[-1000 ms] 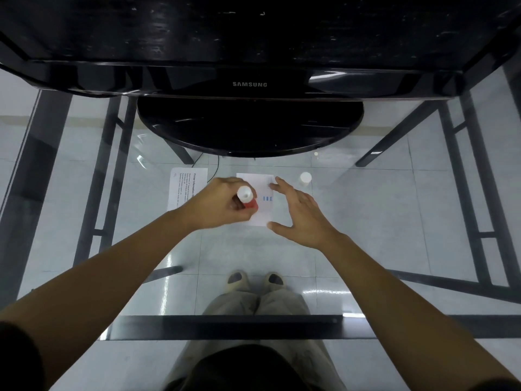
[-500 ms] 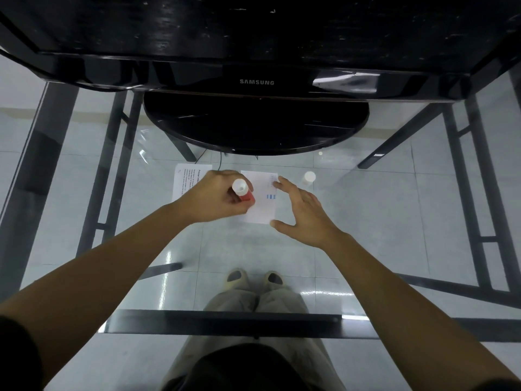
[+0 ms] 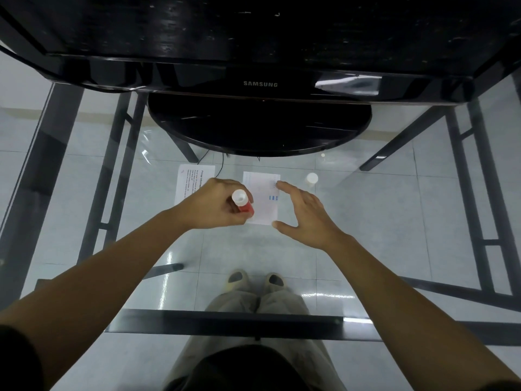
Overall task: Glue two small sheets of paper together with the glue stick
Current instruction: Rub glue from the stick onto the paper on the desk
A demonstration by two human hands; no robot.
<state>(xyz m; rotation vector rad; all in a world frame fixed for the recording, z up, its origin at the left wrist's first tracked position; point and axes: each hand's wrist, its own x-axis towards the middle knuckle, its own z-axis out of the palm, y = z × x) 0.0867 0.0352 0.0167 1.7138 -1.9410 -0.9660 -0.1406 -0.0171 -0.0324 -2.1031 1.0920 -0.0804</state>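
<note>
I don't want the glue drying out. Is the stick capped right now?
Uncapped. The cap stands alone on the glass table, right of the sheet, while the left hand holds the glue stick to it.

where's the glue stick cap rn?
In the head view, the cap stands on the glass table, right of the small paper sheet, just beyond the right hand, near the monitor base.
</note>
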